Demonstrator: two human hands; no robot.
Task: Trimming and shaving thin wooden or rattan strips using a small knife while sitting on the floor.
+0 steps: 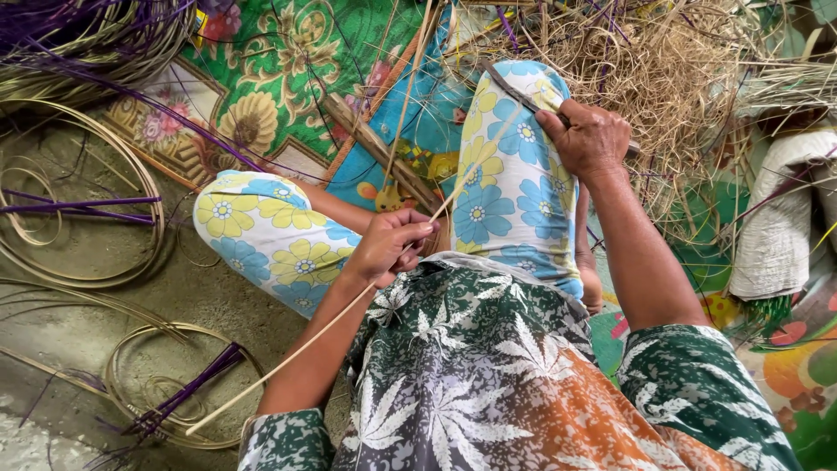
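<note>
Cane strip (349,305): light, springy, likely bends easily | left hand (388,244) pinched on it mid-length | right hand (588,135) clamped on knife (519,92)

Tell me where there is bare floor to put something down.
Bare grey floor lies at the left, between the coiled cane loops and the purple strips. The heap of shavings at upper right is crowded.

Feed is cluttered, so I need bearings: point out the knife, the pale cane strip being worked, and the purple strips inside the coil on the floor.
knife (514,90), head view, on the blade above the right hand.
pale cane strip (288,360), head view, mid-length below the left hand.
purple strips (187,392), head view, middle of the bundle.
</note>
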